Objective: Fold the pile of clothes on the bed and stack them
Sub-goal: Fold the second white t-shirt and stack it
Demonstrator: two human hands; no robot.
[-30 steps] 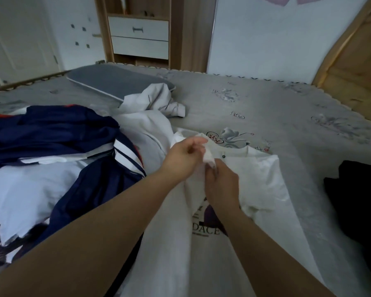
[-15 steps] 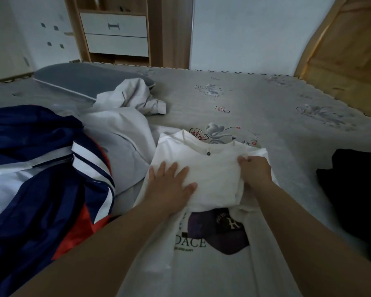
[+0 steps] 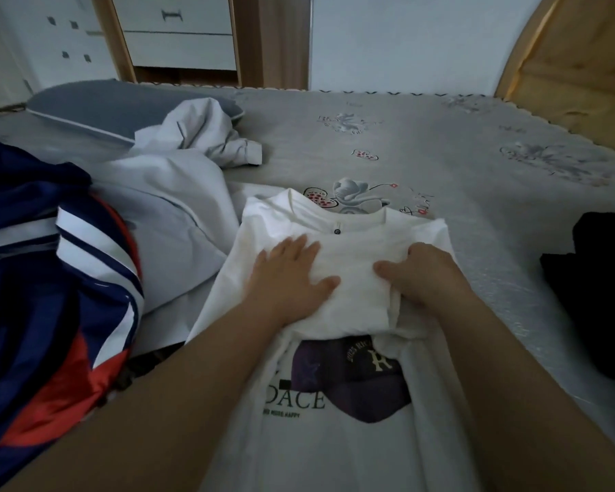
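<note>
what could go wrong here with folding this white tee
The right hand grips a bunched edge of the white t-shirt, so the fold may set with creases. The left hand only presses flat on the folded part; lifting it could let the fabric spring open. The navy and red jacket and the white garment lie close beside the shirt, so a wide sweep might drag them into the fold.

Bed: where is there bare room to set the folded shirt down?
Bare bedspread lies beyond the white shirt, up to the headboard, and between the shirt and the black garment. The left is crowded: navy jacket, grey-white clothes.
</note>
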